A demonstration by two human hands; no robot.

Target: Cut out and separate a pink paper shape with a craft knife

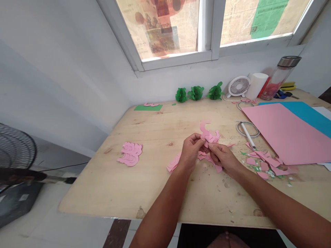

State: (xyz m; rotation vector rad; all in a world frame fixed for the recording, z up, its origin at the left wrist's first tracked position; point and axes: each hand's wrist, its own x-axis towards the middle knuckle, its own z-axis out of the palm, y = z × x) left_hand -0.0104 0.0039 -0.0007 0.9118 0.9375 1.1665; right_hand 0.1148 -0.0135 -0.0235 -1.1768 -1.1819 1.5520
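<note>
My left hand [192, 148] and my right hand [221, 155] meet over the middle of the wooden table. Between their fingertips is a pink paper cutout [205, 129] with a curved, hook-like end pointing away from me. Both hands are closed in a pinch on it, and the fingers hide part of the paper. More pink paper pieces [173, 162] lie on the table beneath and beside my wrists. Off to the left rests a layered stack of scalloped pink cutouts [130, 153].
Pink and green scraps [269, 163] lie right of my hands, near a white pen-like tool [248, 136]. Large pink sheets [292, 134] cover the right side. Green paper figures [196, 93], a small white fan [238, 86] and a glass bottle [280, 78] line the wall.
</note>
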